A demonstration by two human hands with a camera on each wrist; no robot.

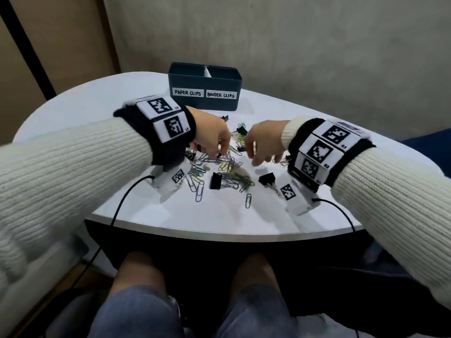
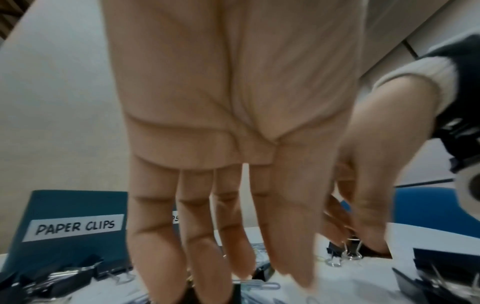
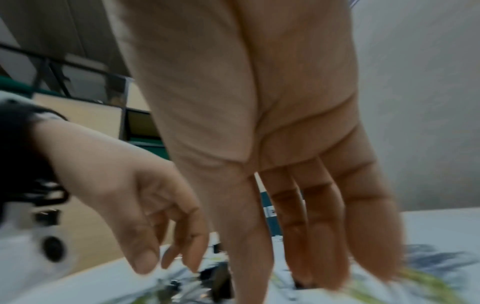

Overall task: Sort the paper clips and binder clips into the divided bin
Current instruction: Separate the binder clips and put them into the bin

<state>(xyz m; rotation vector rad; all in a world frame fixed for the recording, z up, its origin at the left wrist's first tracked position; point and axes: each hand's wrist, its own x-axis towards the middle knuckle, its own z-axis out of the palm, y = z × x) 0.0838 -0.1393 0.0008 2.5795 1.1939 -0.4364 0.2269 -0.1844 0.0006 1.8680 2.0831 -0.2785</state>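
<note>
With left hand (image 1: pixel 214 137) and right hand (image 1: pixel 262 142) released over the mid-counter clip pile (image 1: pixel 224 169), probably empty, we should pinch one type per hand toward the far-edge bin (image 1: pixel 205 86).

Bin interior: the dark blue-grey plastic divided bin (image 1: pixel 205 86) shows only its front wall and rim in the head view; its compartment floors are out of sight.
Second label: in the left wrist view, the straight fingers (image 2: pixel 200 236) of the left hand (image 2: pixel 228 123) cover the bin's right-hand label except its last letters.
Left fingertips: cut off by the lower edge there; contact with the clips cannot be told.
Right wrist view: smeared by motion; the heap of coloured wire paper clips (image 3: pixel 428 267) under the right hand (image 3: pixel 259 123) reads as streaks.
Forearms: both cream knitted sleeves (image 1: pixel 61 172) run off the head view's sides.
</note>
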